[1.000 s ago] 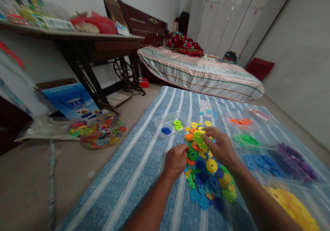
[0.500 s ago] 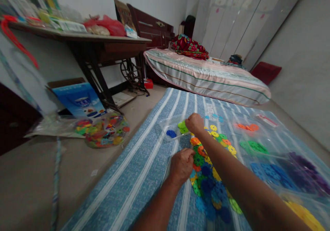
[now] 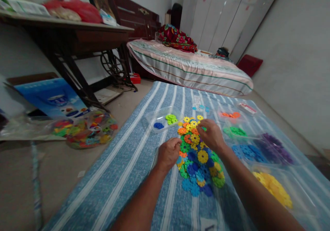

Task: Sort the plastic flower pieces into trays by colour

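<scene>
A heap of flower-shaped plastic discs (image 3: 195,139) in yellow, orange, green and blue lies on the striped cloth (image 3: 123,169). At the heap's left edge, my left hand (image 3: 168,154) is closed with fingers curled; what it may hold is hidden. My right hand (image 3: 211,134) hovers over the heap's upper right side, its thumb and fingers pinched together; I cannot make out anything in them. Beyond my left hand stands a clear plastic box (image 3: 152,116), with lime-green discs (image 3: 171,119) on its right side and dark blue discs (image 3: 158,125) on its left.
To the right, clear boxes hold orange discs (image 3: 231,114), green discs (image 3: 235,131), blue discs (image 3: 249,153), purple discs (image 3: 277,147) and yellow discs (image 3: 273,188). Bags of colourful pieces (image 3: 90,129) lie on the floor at left. Behind is a bed (image 3: 190,69).
My right hand has moved from above the lime-green discs in the clear box back over the heap. My left hand stays at the heap's left edge. The view has shifted right.
</scene>
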The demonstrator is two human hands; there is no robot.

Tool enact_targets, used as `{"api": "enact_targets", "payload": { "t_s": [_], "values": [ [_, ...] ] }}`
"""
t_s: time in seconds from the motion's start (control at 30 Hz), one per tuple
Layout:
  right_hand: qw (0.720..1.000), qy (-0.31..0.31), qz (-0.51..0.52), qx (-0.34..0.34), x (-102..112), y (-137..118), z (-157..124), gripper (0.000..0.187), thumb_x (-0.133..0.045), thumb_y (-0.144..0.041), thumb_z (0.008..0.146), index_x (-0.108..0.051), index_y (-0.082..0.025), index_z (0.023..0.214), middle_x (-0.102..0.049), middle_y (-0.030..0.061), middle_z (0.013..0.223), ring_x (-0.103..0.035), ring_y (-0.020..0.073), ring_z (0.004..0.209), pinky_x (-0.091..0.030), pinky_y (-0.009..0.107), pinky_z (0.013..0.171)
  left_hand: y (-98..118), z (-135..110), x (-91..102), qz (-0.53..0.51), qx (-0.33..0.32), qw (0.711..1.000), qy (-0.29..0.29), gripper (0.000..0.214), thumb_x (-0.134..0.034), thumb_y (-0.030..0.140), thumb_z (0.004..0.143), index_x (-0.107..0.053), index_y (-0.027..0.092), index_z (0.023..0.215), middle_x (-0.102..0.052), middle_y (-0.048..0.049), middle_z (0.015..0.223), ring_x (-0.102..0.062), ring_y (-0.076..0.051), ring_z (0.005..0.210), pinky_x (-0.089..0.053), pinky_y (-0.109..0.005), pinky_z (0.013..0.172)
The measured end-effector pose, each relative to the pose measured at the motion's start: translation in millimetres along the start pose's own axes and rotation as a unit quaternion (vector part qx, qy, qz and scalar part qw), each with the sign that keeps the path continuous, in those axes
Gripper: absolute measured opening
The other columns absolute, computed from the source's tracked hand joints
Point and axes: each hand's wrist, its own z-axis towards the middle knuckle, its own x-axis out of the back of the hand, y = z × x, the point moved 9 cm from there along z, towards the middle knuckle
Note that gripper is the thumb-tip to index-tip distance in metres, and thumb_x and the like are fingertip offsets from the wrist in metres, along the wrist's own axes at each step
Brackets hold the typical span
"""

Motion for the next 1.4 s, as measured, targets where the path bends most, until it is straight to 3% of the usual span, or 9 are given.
{"api": "enact_targets", "payload": {
  "t_s": [0.17,0.3,0.57,0.97,1.07,1.17,1.3,1.4],
  "values": [
    [0.999,-0.012,-0.006,0.037,2,6,-70,0.018,-0.056,-0.030,0.086,-0.071,-0.020,0.089,-0.064,0.0112,0.107,-0.055,0.0269,0.108,-0.045,0.044,0.096,-2,2,1.1,0.007,0.008,1.000,0.003,0.026,-0.045,0.018,0.082,-0.070,0.023,0.086,-0.073,-0.0002,0.091,-0.067,-0.015,0.082,-0.049,-0.024,0.075],
    [0.999,-0.028,-0.031,0.034,-8,2,-98,0.026,-0.064,-0.033,0.081,-0.068,-0.019,0.102,-0.060,0.0144,0.120,-0.045,0.0331,0.123,-0.041,0.052,0.102,-4,5,2.6,0.004,0.017,1.000,0.004,0.027,-0.044,0.021,0.080,-0.071,0.023,0.085,-0.074,-0.0003,0.091,-0.067,-0.016,0.083,-0.050,-0.025,0.076],
    [0.999,0.029,-0.017,0.032,-3,-4,-104,0.011,-0.061,-0.024,0.084,-0.069,-0.021,0.091,-0.063,0.0116,0.115,-0.049,0.0290,0.121,-0.042,0.049,0.102,-6,9,6.4,-0.014,0.016,1.000,0.018,0.026,-0.046,0.027,0.078,-0.071,0.023,0.085,-0.075,0.0006,0.090,-0.068,-0.017,0.082,-0.051,-0.026,0.078],
    [0.989,0.145,0.024,0.020,24,8,-117,0.018,-0.052,-0.025,0.091,-0.070,-0.021,0.089,-0.071,0.0093,0.099,-0.064,0.0234,0.100,-0.051,0.042,0.091,-5,9,6.1,-0.011,0.024,1.000,0.011,0.027,-0.045,0.028,0.079,-0.071,0.022,0.086,-0.074,-0.0010,0.091,-0.068,-0.017,0.082,-0.052,-0.027,0.079],
    [0.988,0.146,0.055,0.004,38,10,-119,0.017,-0.054,-0.026,0.090,-0.069,-0.021,0.084,-0.072,0.0081,0.094,-0.066,0.0215,0.092,-0.054,0.039,0.084,-6,9,6.0,-0.008,0.023,1.000,0.014,0.027,-0.046,0.027,0.078,-0.071,0.022,0.086,-0.074,-0.0009,0.091,-0.068,-0.017,0.082,-0.052,-0.027,0.079],
    [0.985,0.162,0.047,-0.024,66,20,-125,0.016,-0.056,-0.029,0.089,-0.069,-0.021,0.084,-0.072,0.0074,0.094,-0.067,0.0201,0.088,-0.054,0.037,0.082,-6,9,5.4,-0.008,0.020,1.000,0.013,0.027,-0.046,0.028,0.079,-0.071,0.022,0.086,-0.074,-0.0004,0.090,-0.068,-0.017,0.081,-0.052,-0.026,0.077],
    [0.973,0.216,-0.058,-0.050,119,44,-145,0.020,-0.056,-0.034,0.088,-0.068,-0.019,0.081,-0.072,0.0089,0.092,-0.067,0.0218,0.086,-0.053,0.039,0.081,-7,9,5.2,-0.007,0.021,1.000,0.015,0.027,-0.045,0.028,0.079,-0.071,0.022,0.086,-0.074,-0.0008,0.090,-0.068,-0.017,0.082,-0.052,-0.027,0.078],
    [0.954,0.215,-0.182,-0.097,144,67,-162,0.028,-0.055,-0.040,0.088,-0.068,-0.018,0.076,-0.071,0.0098,0.084,-0.065,0.0248,0.077,-0.051,0.042,0.076,-8,9,4.3,-0.006,0.020,1.000,0.016,0.028,-0.045,0.029,0.078,-0.071,0.022,0.086,-0.074,-0.0012,0.091,-0.068,-0.018,0.084,-0.052,-0.027,0.079]
  ]
}}
